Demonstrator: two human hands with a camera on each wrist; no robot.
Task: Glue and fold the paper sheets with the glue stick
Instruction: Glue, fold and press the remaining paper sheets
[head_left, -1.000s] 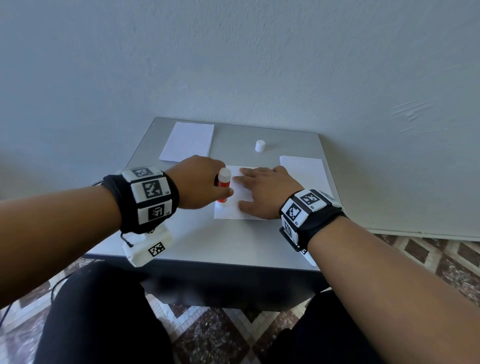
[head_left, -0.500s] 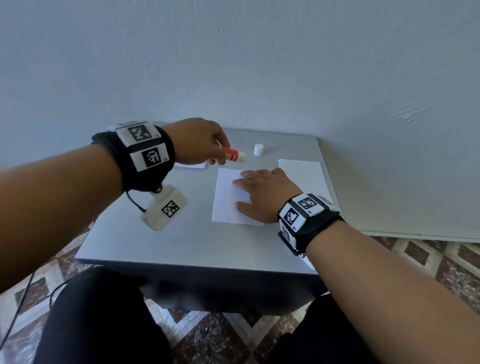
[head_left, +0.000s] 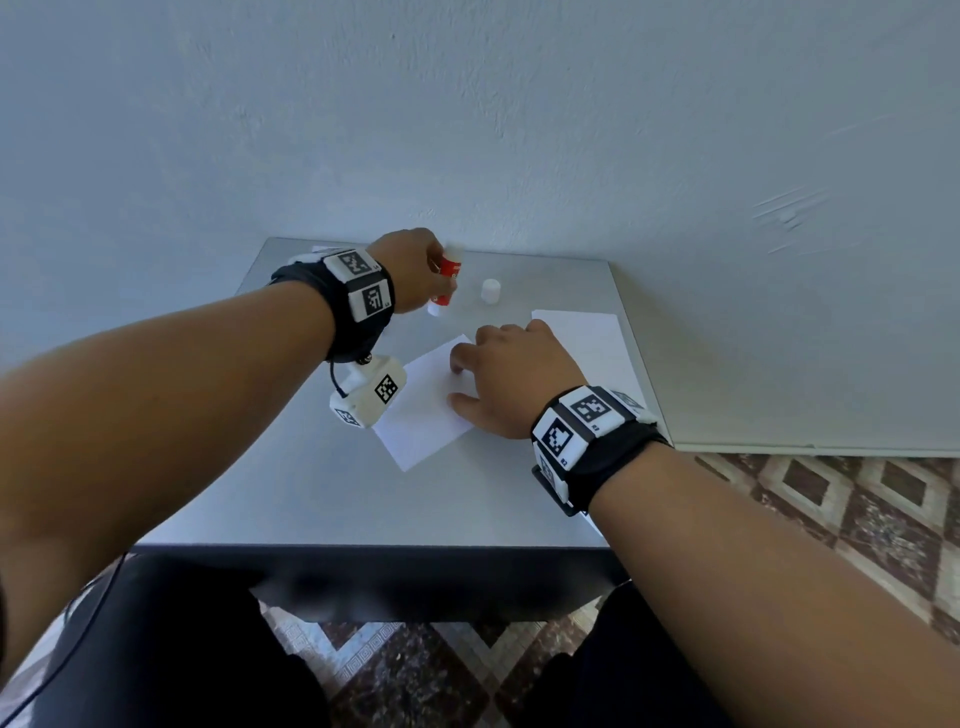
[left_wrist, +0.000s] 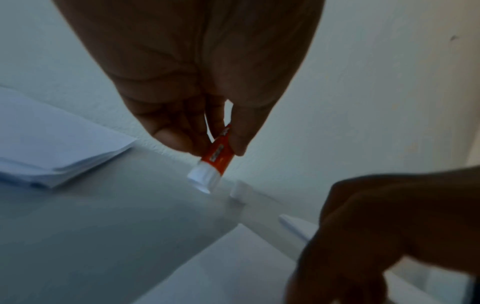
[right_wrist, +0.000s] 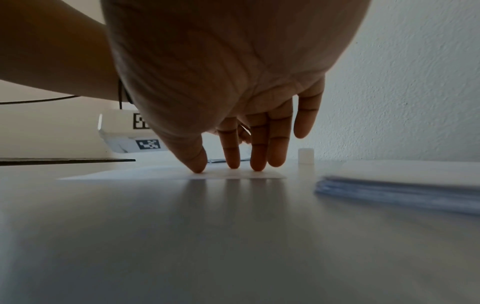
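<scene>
Since 0.5 s ago left hand (head_left: 413, 270) carried glue stick (head_left: 445, 283) toward cap (head_left: 490, 290), pinching it; right hand (head_left: 511, 376) fingers spread, pressing sheet (head_left: 423, 410), now skewed. Judged: gluing done; next set stick down, fold

Dim cool daylight, wrist views blurred (wide-angle)

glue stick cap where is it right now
In the head view the cap stands upright on the table near the back edge, just right of the glue stick in the left hand.
</scene>
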